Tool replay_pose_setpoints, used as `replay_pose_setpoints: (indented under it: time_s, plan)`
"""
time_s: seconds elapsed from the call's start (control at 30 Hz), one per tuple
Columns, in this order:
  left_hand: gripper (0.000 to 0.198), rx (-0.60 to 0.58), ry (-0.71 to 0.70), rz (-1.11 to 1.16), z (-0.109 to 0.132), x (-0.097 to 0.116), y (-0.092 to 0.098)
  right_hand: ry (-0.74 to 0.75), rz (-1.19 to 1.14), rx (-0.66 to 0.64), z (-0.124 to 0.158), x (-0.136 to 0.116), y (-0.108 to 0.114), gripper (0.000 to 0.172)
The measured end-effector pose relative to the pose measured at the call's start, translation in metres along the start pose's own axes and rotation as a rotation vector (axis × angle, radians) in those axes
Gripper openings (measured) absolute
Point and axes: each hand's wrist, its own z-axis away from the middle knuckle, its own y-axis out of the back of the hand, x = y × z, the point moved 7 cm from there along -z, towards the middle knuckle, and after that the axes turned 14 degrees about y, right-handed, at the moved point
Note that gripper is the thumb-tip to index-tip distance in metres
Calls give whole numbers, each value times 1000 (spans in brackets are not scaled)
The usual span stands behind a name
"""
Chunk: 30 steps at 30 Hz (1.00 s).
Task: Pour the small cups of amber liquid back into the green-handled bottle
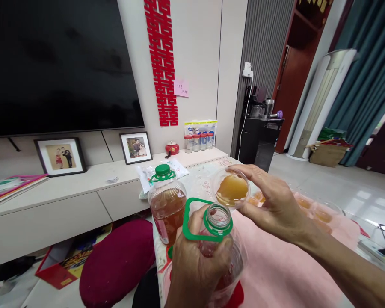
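My left hand (200, 261) is closed around the neck of a clear plastic jug (237, 261), with the green carry handle (189, 220) over its fingers. The jug's mouth is uncapped. My right hand (276, 201) grips a small clear plastic cup (214, 184) by its side, thumb below and fingers above. The cup is tilted over the jug's mouth and holds amber liquid (232, 190). Just left of my left hand stands a second jug (168, 209) of reddish-brown liquid, with a green cap (162, 170) on it.
Several cups of orange liquid (322, 215) stand at the right on a table with a pink cloth (276, 269). A maroon round cushion (118, 265) is at lower left. Jars with red lids (195, 143) and framed photos (136, 147) stand on the white cabinet (99, 179).
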Motion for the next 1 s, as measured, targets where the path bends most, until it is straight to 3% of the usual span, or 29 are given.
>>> replay_pose_setpoints:
  time_s: [0.37,0.67,1.0]
  plan:
    - [28,18,68,46,1,-7,-2,109,35,-32,-9,-11,3,56]
    - [30,60,47,42,0,-9,0,230,31,-17,-15,-19,6,47]
    - [29,93,-54,41,0,4,3,297,79,-46,-18,-25,6,42]
